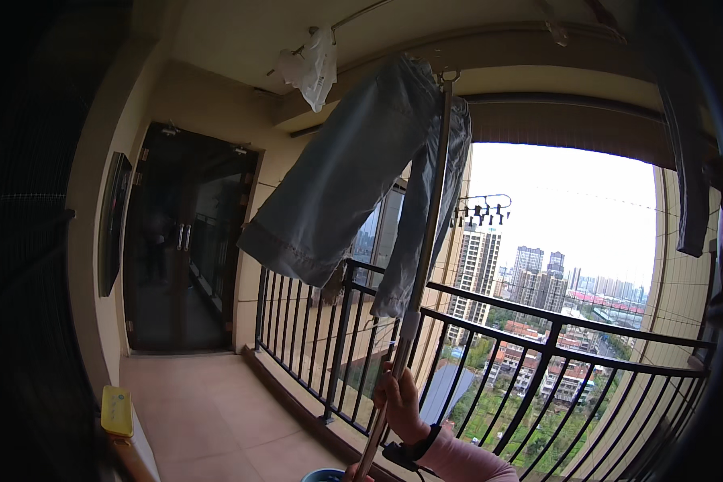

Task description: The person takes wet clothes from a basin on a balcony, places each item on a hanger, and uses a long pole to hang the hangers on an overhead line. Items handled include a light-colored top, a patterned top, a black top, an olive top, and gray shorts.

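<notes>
My right hand (402, 402) is wrapped round a long metal clothes pole (432, 217), with a dark band on the wrist below a pink sleeve. At the lower edge of the view, the fingers of my left hand (352, 474) grip the same pole further down; most of that hand is cut off. The pole slants up to a hook at its top, close under the ceiling. A pair of grey-blue jeans (337, 185) hangs at the pole's upper end, legs down. Whether the jeans still rest on the pole's hook or hang from something above, I cannot tell.
A black railing (554, 337) runs along the balcony's right side, with a clip hanger (484, 210) near it. A white plastic bag (317, 72) hangs from the ceiling. Dark double doors (185, 241) stand at the far end. A blue basin (320, 475) and yellow box (117, 411) sit low.
</notes>
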Motion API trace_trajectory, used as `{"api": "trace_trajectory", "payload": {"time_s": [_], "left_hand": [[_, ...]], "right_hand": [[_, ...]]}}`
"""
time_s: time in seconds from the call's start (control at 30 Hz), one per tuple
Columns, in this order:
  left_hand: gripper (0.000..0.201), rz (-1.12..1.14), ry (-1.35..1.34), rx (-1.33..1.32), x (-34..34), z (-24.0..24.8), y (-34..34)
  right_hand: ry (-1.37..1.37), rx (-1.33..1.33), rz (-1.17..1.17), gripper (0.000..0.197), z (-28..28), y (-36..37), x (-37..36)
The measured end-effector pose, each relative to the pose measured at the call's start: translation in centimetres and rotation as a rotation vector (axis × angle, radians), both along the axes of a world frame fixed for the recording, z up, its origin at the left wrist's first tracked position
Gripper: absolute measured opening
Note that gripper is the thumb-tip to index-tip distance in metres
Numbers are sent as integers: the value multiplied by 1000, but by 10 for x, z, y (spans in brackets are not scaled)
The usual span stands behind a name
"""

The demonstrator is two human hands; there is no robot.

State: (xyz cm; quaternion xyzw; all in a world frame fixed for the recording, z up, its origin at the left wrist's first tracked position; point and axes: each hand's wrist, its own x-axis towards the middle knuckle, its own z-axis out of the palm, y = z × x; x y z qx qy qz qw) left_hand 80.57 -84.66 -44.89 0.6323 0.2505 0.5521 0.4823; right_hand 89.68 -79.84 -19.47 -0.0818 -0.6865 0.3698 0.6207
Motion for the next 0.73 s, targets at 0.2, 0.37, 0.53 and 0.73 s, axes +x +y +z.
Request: {"api": "trace_trajectory", "payload": {"time_s": [0.2, 0.37, 0.53, 0.73], "left_hand": [[12, -58, -448, -334, -46, -13, 68], [39, -97, -394, -395, -93, 17, 147], [32, -42, 33, -216, -145, 109, 225], [33, -516, -247, -114, -187, 217, 275]], "right_hand": [[2, 86, 24, 21, 92, 85, -68], [-86, 212, -3, 31, 153, 150, -107], [-324, 301, 174, 46, 133, 197, -109], [-523, 126, 379, 75, 38, 219, -122]]}}
